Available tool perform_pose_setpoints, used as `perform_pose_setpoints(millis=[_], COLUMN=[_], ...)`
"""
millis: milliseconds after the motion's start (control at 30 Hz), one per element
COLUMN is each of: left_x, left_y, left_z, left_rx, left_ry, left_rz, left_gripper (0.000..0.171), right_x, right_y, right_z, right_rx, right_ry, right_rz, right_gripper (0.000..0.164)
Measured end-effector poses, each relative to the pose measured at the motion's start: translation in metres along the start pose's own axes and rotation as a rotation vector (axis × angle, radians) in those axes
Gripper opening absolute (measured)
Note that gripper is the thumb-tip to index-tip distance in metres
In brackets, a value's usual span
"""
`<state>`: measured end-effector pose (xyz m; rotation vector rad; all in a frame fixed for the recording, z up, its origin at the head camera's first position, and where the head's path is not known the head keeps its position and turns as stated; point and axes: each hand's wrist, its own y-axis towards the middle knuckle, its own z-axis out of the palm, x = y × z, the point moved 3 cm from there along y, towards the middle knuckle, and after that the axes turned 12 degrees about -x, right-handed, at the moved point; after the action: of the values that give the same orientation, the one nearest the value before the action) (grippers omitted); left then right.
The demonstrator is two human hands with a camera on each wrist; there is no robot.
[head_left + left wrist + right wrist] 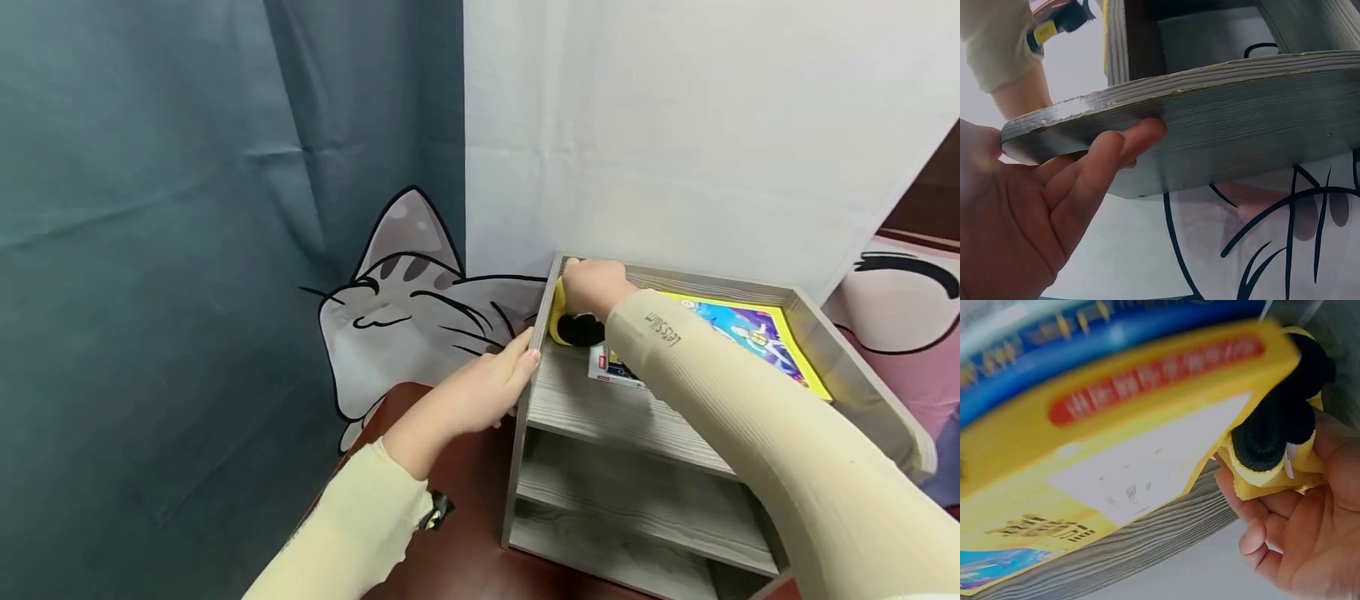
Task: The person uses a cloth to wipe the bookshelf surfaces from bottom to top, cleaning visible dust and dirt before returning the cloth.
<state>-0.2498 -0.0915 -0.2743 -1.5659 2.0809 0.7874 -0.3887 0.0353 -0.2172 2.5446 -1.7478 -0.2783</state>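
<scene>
My left hand (480, 392) grips the front edge of the left side panel (1241, 119) of a grey wood-grain shelf unit (645, 467). In the left wrist view the fingers (1094, 169) lie against the panel's outer face, with the thumb on its other side. In the top compartment's far left corner, my right hand (596, 287) holds a soft yellow-and-black plush item (1272, 437). Its fingers curl under the yellow fabric, and a small white tag shows. A yellow box (1147, 412) with a red label stands close beside the plush in the right wrist view.
A flat yellow-bordered picture box (795, 354) lies at the top compartment's right. A smaller white-edged box (600, 367) sits partly under my right sleeve. Lower shelves open below. A teal curtain (150, 292) and a white curtain (675, 125) hang behind, beside a cat picture (405, 350).
</scene>
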Motion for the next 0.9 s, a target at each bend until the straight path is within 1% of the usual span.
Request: perform_pose_setpoints(millis=[133,300,367,433,500,567,633,700,767,833,900], left_x=[-0.008,-0.017,-0.019,-0.022,-0.025,-0.027,-0.029,-0.029,-0.028,-0.026,-0.024], left_y=[-0.009,-0.015,-0.016,-0.016,-0.015,-0.015,-0.015,-0.015,-0.016,-0.018,-0.021], left_z=[0.005,0.008,0.009,0.009,0.011,0.012,0.012,0.013,0.014,0.014,0.013], left_rx=[-0.023,-0.06,-0.074,-0.083,-0.089,-0.094,-0.094,-0.078,-0.062,-0.051,-0.057], left_ry=[0.03,0.07,0.088,0.094,0.096,0.094,0.082,0.062,0.037,0.022,0.026], left_rz=[0.024,0.065,0.077,0.086,0.09,0.094,0.091,0.087,0.082,0.076,0.071], left_gripper=[0.056,0.057,0.056,0.056,0.056,0.055,0.055,0.056,0.056,0.056,0.056], right_x=[-0.012,-0.025,-0.031,-0.036,-0.044,-0.049,-0.053,-0.053,-0.05,-0.045,-0.039], right_y=[0.001,0.003,0.002,0.002,0.001,-0.001,-0.003,-0.007,-0.011,-0.015,-0.017], right_z=[0.002,-0.001,-0.004,-0.007,-0.009,-0.01,-0.009,-0.01,-0.012,-0.014,-0.017], right_rx=[0.033,0.058,0.045,0.012,-0.023,-0.055,-0.075,-0.079,-0.061,-0.045,-0.045], right_ry=[0.041,0.116,0.164,0.213,0.254,0.29,0.324,0.341,0.334,0.315,0.301], right_rz=[0.045,0.05,0.061,0.073,0.079,0.065,0.041,-0.003,-0.059,-0.103,-0.124], right_gripper=[0.047,0.028,0.023,0.025,0.021,0.02,0.027,0.033,0.035,0.031,0.023])
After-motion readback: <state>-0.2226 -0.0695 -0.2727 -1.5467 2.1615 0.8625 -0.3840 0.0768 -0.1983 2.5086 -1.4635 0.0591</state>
